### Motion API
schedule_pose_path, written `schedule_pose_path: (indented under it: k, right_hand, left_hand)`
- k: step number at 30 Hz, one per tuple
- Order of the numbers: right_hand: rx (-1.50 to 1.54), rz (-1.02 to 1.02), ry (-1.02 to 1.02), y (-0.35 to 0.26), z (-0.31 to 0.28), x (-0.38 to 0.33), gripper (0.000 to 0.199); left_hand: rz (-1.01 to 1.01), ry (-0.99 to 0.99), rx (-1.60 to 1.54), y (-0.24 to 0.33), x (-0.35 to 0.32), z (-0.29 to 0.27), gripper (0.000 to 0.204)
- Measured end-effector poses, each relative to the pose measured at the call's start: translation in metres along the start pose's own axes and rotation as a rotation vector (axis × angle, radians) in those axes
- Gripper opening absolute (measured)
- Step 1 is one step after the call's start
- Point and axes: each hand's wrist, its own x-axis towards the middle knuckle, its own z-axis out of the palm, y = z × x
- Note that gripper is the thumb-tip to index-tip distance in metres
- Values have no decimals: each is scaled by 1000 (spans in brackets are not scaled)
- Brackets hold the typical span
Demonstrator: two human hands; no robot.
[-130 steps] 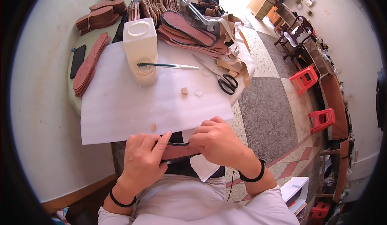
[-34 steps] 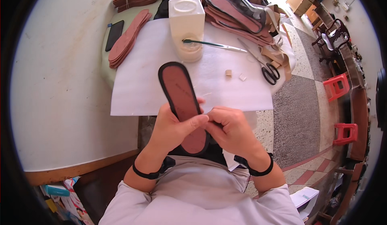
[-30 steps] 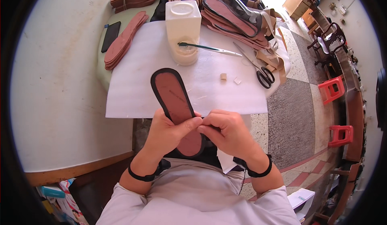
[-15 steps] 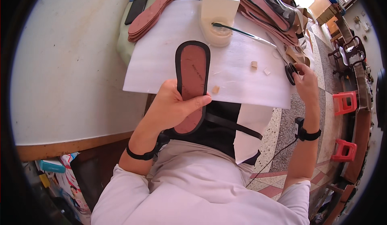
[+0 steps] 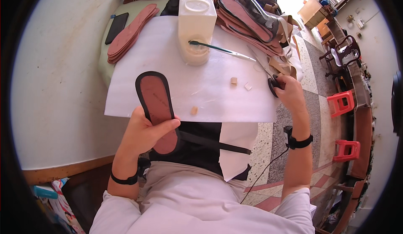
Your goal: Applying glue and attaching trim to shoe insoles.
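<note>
My left hand (image 5: 142, 129) is closed round a reddish-brown shoe sole (image 5: 155, 97) with a black rim, its thumb across the face. A black strap (image 5: 214, 142) runs to the right from beside the sole, over my lap. At the table's right edge, my right hand (image 5: 291, 91) grips the black handles of a pair of scissors (image 5: 273, 85). Their blades lie pointing away, beside strips of tan material (image 5: 282, 66). Small tan scraps (image 5: 234, 81) lie on the white sheet (image 5: 147, 53) between my hands.
A translucent plastic container (image 5: 197, 20) with a cut opening stands at the back, a dark-tipped brush (image 5: 222, 49) resting across it. Stacked soles (image 5: 132, 35) lie left beside a black phone (image 5: 116, 28); more soles (image 5: 247, 20) lie right. Red stools (image 5: 341, 103) stand on the floor.
The whole view has shifted, so things sit lower and further left. My left hand has brought the sole slightly left and nearer to me. My right hand stays at the scissors' handles.
</note>
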Motion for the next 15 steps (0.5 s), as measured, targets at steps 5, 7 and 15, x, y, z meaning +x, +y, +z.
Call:
schedule_pose_path:
  k: [5, 7, 15]
  right_hand:
    - [-6, 44, -16, -11, -4, 2, 31]
    - [-10, 9, -8, -8, -8, 2, 29]
    - [191, -10, -9, 4, -16, -9, 33]
  left_hand:
    - [-19, -13, -9, -2, -2, -3, 10]
    - [-15, -14, -9, -4, -2, -4, 10]
    - [-14, -45, -15, -5, -2, -8, 11]
